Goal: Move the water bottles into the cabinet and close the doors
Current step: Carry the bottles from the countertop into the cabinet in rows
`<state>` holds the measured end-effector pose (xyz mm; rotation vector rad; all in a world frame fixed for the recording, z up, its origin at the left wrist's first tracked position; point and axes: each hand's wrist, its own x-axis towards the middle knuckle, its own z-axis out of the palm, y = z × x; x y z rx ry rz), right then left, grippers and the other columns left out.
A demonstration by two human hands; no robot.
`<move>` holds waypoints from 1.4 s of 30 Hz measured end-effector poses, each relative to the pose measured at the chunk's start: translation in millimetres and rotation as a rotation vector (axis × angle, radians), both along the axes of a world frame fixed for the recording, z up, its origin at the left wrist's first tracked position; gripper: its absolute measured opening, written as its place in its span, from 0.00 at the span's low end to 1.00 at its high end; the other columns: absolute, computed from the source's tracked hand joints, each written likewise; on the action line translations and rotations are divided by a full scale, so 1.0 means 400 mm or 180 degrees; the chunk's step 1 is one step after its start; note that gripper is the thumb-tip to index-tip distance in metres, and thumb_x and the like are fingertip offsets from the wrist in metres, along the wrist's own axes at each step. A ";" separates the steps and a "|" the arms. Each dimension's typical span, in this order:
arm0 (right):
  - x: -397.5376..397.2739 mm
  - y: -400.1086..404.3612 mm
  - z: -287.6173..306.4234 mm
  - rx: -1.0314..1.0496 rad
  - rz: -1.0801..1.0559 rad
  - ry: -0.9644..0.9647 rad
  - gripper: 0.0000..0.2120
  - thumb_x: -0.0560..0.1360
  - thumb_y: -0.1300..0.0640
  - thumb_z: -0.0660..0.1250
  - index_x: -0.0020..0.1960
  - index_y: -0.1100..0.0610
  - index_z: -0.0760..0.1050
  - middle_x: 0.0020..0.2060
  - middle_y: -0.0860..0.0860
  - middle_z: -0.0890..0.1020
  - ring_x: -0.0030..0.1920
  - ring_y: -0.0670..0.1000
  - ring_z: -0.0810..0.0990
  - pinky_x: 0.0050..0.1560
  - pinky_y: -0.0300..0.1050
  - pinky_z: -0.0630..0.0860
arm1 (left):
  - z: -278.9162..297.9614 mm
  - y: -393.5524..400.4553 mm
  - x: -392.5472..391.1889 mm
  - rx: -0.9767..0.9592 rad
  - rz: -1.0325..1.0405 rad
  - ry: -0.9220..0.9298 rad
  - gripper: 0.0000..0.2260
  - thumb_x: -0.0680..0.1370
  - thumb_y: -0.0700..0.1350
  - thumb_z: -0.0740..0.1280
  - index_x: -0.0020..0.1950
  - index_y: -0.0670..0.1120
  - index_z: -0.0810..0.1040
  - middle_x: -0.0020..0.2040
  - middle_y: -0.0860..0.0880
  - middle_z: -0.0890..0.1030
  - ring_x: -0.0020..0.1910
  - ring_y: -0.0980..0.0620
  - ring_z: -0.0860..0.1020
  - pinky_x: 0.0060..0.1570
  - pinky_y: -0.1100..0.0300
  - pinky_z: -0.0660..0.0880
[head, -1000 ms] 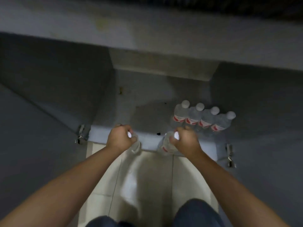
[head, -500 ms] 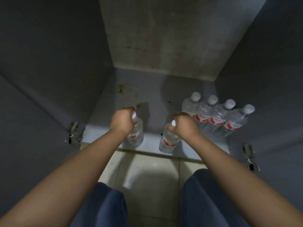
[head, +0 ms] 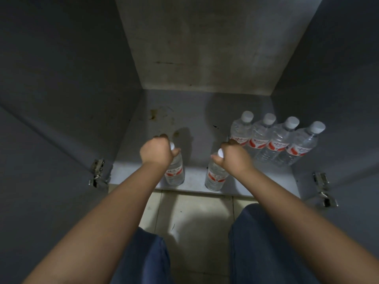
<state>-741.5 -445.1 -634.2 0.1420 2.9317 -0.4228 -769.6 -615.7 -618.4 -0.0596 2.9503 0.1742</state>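
My left hand [head: 156, 151] grips the neck of a clear water bottle [head: 175, 171] with a red label, upright at the front edge of the cabinet floor [head: 184, 119]. My right hand [head: 235, 155] grips the white-capped top of a second bottle [head: 216, 177], also upright near the front edge. Several more bottles [head: 276, 140] stand in a row at the right of the cabinet floor, close to the right wall. Both grey doors hang open, the left door [head: 41, 181] and the right door [head: 352, 160].
Metal hinges show at the left [head: 97, 171] and right [head: 322, 185] front corners. The cabinet floor has brown stains at its middle left. Pale floor tiles [head: 194, 222] lie below, with my blue-trousered knees [head: 262, 242] close to the cabinet.
Both hands have carried their bottles from just outside the cabinet's front edge onto its floor. My view has dropped lower and closer to the cabinet.
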 end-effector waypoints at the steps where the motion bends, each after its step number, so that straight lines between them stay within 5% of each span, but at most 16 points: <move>1: -0.001 -0.004 0.000 0.0021 0.0009 0.0009 0.20 0.77 0.49 0.62 0.60 0.65 0.73 0.60 0.62 0.75 0.58 0.61 0.76 0.54 0.48 0.73 | -0.002 0.004 0.001 0.0044 0.0058 0.0004 0.20 0.77 0.55 0.64 0.57 0.39 0.74 0.56 0.39 0.79 0.56 0.39 0.78 0.49 0.52 0.76; 5: 0.001 0.000 0.003 0.0069 0.0046 -0.0055 0.22 0.77 0.48 0.62 0.61 0.64 0.72 0.61 0.61 0.74 0.59 0.61 0.76 0.56 0.49 0.73 | -0.023 -0.001 0.013 0.0051 -0.0226 0.0070 0.22 0.79 0.54 0.60 0.65 0.39 0.69 0.64 0.39 0.73 0.65 0.41 0.71 0.57 0.50 0.73; 9: 0.002 0.014 0.017 0.0114 0.0303 -0.0217 0.24 0.74 0.48 0.67 0.62 0.64 0.70 0.62 0.60 0.74 0.60 0.60 0.75 0.57 0.48 0.73 | -0.054 -0.017 0.016 0.0304 -0.0616 0.0060 0.27 0.81 0.49 0.56 0.75 0.38 0.52 0.76 0.39 0.58 0.76 0.43 0.56 0.73 0.54 0.58; 16: -0.044 0.019 0.050 0.0424 0.0780 -0.0277 0.07 0.74 0.59 0.65 0.52 0.58 0.74 0.58 0.60 0.78 0.57 0.59 0.77 0.54 0.45 0.74 | -0.062 -0.023 0.010 0.0465 -0.0613 -0.0046 0.29 0.81 0.47 0.56 0.76 0.38 0.47 0.78 0.40 0.51 0.78 0.45 0.49 0.76 0.56 0.50; 20: -0.116 0.025 0.061 0.0395 0.0900 -0.0198 0.20 0.76 0.58 0.65 0.67 0.58 0.69 0.63 0.61 0.75 0.63 0.60 0.75 0.60 0.47 0.73 | -0.070 -0.028 0.015 0.0514 -0.0576 0.0027 0.29 0.81 0.46 0.56 0.76 0.39 0.46 0.78 0.41 0.49 0.78 0.46 0.48 0.76 0.56 0.50; 26: -0.190 0.053 0.051 0.0496 0.0849 -0.0018 0.13 0.74 0.63 0.65 0.57 0.65 0.75 0.56 0.65 0.78 0.59 0.61 0.76 0.55 0.48 0.72 | -0.078 -0.019 0.001 0.0448 -0.0598 0.0107 0.29 0.81 0.45 0.57 0.76 0.38 0.46 0.78 0.41 0.47 0.78 0.45 0.47 0.77 0.56 0.48; 36: -0.254 0.087 0.024 0.0402 0.0737 0.0082 0.11 0.74 0.67 0.63 0.55 0.69 0.75 0.55 0.66 0.79 0.58 0.62 0.76 0.51 0.47 0.69 | -0.083 -0.010 0.000 0.0623 -0.0549 0.0100 0.29 0.81 0.44 0.57 0.76 0.38 0.45 0.78 0.40 0.46 0.78 0.44 0.48 0.76 0.57 0.50; 39: -0.265 0.088 0.006 0.0374 0.0755 0.0079 0.15 0.75 0.66 0.62 0.60 0.68 0.73 0.56 0.67 0.77 0.58 0.62 0.75 0.57 0.49 0.70 | -0.076 -0.010 0.008 0.0734 -0.0481 -0.0119 0.30 0.81 0.46 0.58 0.77 0.40 0.44 0.78 0.41 0.43 0.74 0.42 0.62 0.70 0.54 0.64; 42: -0.265 0.082 -0.003 0.0354 0.0810 0.0080 0.21 0.77 0.65 0.60 0.69 0.63 0.66 0.60 0.66 0.74 0.62 0.62 0.73 0.61 0.47 0.68 | -0.075 -0.019 0.013 0.0921 -0.0490 -0.0175 0.28 0.81 0.45 0.58 0.76 0.40 0.48 0.78 0.40 0.48 0.74 0.41 0.61 0.69 0.53 0.64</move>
